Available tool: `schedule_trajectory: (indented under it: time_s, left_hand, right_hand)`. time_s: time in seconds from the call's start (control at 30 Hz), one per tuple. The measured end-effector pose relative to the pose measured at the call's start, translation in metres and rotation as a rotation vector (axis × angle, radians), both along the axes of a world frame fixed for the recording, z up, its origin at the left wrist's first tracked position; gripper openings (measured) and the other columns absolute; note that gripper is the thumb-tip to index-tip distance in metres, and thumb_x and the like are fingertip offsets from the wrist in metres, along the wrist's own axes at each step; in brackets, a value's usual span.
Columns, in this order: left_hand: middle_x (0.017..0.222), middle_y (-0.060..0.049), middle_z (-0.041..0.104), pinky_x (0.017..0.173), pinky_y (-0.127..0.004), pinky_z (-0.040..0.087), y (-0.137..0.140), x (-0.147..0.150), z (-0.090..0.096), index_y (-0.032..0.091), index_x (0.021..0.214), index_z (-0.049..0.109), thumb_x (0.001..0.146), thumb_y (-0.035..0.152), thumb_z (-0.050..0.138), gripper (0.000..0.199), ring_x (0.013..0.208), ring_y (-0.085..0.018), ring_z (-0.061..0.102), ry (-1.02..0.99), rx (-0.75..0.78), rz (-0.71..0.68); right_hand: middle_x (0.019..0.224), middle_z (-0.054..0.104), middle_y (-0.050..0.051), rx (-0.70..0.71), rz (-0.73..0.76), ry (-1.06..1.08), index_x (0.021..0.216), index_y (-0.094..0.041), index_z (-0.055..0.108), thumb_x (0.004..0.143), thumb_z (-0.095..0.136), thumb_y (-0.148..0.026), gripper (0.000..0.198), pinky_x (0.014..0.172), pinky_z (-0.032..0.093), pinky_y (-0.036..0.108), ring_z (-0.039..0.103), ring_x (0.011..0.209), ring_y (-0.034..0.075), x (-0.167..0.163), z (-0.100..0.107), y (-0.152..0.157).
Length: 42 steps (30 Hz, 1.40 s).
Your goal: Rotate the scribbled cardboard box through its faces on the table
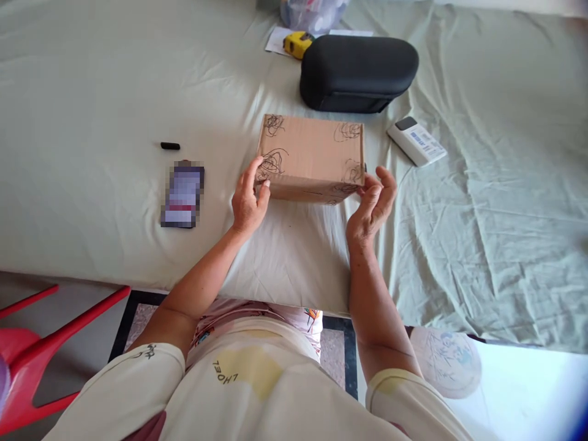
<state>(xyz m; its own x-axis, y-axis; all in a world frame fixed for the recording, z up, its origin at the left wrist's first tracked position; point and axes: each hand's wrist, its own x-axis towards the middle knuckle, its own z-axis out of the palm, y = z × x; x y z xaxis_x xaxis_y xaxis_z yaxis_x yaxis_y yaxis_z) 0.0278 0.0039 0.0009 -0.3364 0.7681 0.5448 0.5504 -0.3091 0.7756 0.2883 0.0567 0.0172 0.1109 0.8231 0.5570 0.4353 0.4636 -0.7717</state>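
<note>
So you've got a cardboard box [311,154] sitting flat on the pale green sheet [92,92], pretty much dead centre in front of you, with black scribbles on each corner of its top. Your left hand [248,199] is on the box's near left corner: thumb up on the top edge by the scribble, the other fingers curled loosely together against the near side face. Your right hand [371,205] is at the near right corner, palm turned in toward the box, fingers a bit spread and bent, fingertips right at the corner. Can't really tell if they're pressing on it or just grazing it. Neither hand wraps around the box, they just bracket it from both sides.

Other stuff lying around: just beyond the box there's a black oval case [358,72], near but not touching. Further back and a little left of that is a yellow tape measure [297,44] lying on some white paper [277,38]. Right of the box, apart from it, a white power bank [416,141] lies at an angle. Off to the left you've got a phone [182,194] lying flat, and a small black cap-like thing [169,146] just beyond it. A red plastic chair [32,355] pokes in at the near left, down off the sheet.
</note>
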Motion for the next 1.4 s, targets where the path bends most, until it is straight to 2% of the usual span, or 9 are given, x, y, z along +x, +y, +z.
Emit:
schedule_trajectory:
  time_s: [0.2, 0.37, 0.53, 0.67, 0.87, 0.93, 1.1, 1.2, 1.4]
  left_hand:
    - [0.17, -0.01, 0.043, 0.126, -0.049, 0.048, -0.002, -0.002, -0.003, 0.031, 0.161, 0.036, 0.099, 0.047, 0.068, 0.072, 0.159, -0.031, 0.044, 0.005, -0.031, -0.072]
    - [0.172, -0.011, 0.039, 0.128, -0.051, 0.045, -0.002, -0.006, -0.005, 0.032, 0.162, 0.034, 0.095, 0.045, 0.075, 0.08, 0.159, -0.032, 0.044, 0.0, -0.05, -0.083]
    - [0.172, -0.012, 0.04, 0.13, -0.052, 0.042, 0.0, -0.008, -0.007, 0.031, 0.162, 0.035, 0.092, 0.048, 0.078, 0.083, 0.159, -0.033, 0.044, -0.016, -0.041, -0.088]
    - [0.172, -0.011, 0.039, 0.131, -0.052, 0.041, 0.001, -0.01, -0.008, 0.031, 0.162, 0.035, 0.091, 0.04, 0.079, 0.085, 0.16, -0.033, 0.042, -0.019, -0.043, -0.104]
    - [0.171, -0.01, 0.041, 0.128, -0.052, 0.046, 0.001, -0.007, -0.008, 0.031, 0.162, 0.035, 0.092, 0.038, 0.076, 0.082, 0.158, -0.033, 0.044, -0.02, -0.04, -0.103]
    - [0.171, -0.011, 0.041, 0.125, -0.051, 0.048, 0.001, -0.006, -0.008, 0.031, 0.161, 0.037, 0.092, 0.043, 0.078, 0.082, 0.158, -0.033, 0.044, -0.037, -0.046, -0.103]
    - [0.17, -0.012, 0.043, 0.128, -0.052, 0.044, 0.003, -0.004, -0.008, 0.03, 0.161, 0.037, 0.092, 0.053, 0.078, 0.084, 0.157, -0.034, 0.045, -0.037, -0.03, -0.107]
    - [0.171, -0.01, 0.043, 0.132, -0.05, 0.039, 0.004, -0.004, -0.011, 0.029, 0.162, 0.036, 0.096, 0.05, 0.072, 0.078, 0.159, -0.032, 0.043, -0.008, 0.005, -0.101]
    - [0.173, -0.006, 0.04, 0.128, -0.045, 0.045, 0.005, -0.005, -0.015, 0.035, 0.164, 0.029, 0.099, 0.047, 0.067, 0.077, 0.157, -0.03, 0.045, 0.002, -0.021, -0.119]
  right_hand:
    - [0.151, 0.058, 0.016, -0.227, -0.2, -0.49, 0.128, -0.025, 0.071, 0.099, 0.058, -0.051, 0.041, 0.119, 0.039, 0.072, 0.048, 0.147, 0.037, 0.033, -0.025, 0.026]
    - [0.13, 0.068, 0.013, -0.272, -0.185, -0.561, 0.112, -0.026, 0.077, 0.096, 0.061, -0.039, 0.026, 0.115, 0.042, 0.066, 0.057, 0.126, 0.033, 0.034, -0.033, 0.025]
    - [0.109, 0.067, 0.009, -0.28, -0.299, -0.447, 0.113, -0.025, 0.075, 0.086, 0.071, -0.043, 0.033, 0.108, 0.047, 0.064, 0.059, 0.107, 0.03, 0.035, -0.035, 0.026]
    - [0.108, 0.063, 0.008, -0.172, -0.347, -0.261, 0.12, -0.022, 0.066, 0.089, 0.068, -0.052, 0.043, 0.106, 0.052, 0.061, 0.061, 0.104, 0.028, 0.044, -0.03, 0.03]
    - [0.113, 0.056, 0.01, 0.194, -0.366, -0.021, 0.12, -0.024, 0.06, 0.104, 0.036, -0.069, 0.053, 0.107, 0.053, 0.065, 0.063, 0.115, 0.032, 0.03, 0.003, 0.003]
    - [0.11, 0.059, 0.01, 0.256, -0.226, -0.059, 0.118, -0.026, 0.063, 0.104, 0.038, -0.071, 0.053, 0.103, 0.055, 0.065, 0.066, 0.111, 0.031, 0.012, 0.009, -0.016]
    - [0.098, 0.069, 0.006, 0.289, 0.43, -0.368, 0.111, -0.033, 0.073, 0.104, 0.052, -0.056, 0.031, 0.094, 0.057, 0.05, 0.069, 0.098, 0.025, -0.04, 0.009, -0.051]
    - [0.097, 0.07, 0.005, 0.328, 0.495, -0.539, 0.114, -0.034, 0.074, 0.109, 0.047, -0.047, 0.031, 0.09, 0.054, 0.043, 0.069, 0.096, 0.022, -0.057, 0.008, -0.055]
    - [0.108, 0.073, 0.006, 0.4, 0.455, -0.53, 0.125, -0.03, 0.068, 0.109, 0.053, -0.032, 0.022, 0.091, 0.046, 0.039, 0.066, 0.103, 0.021, -0.063, 0.005, -0.053]
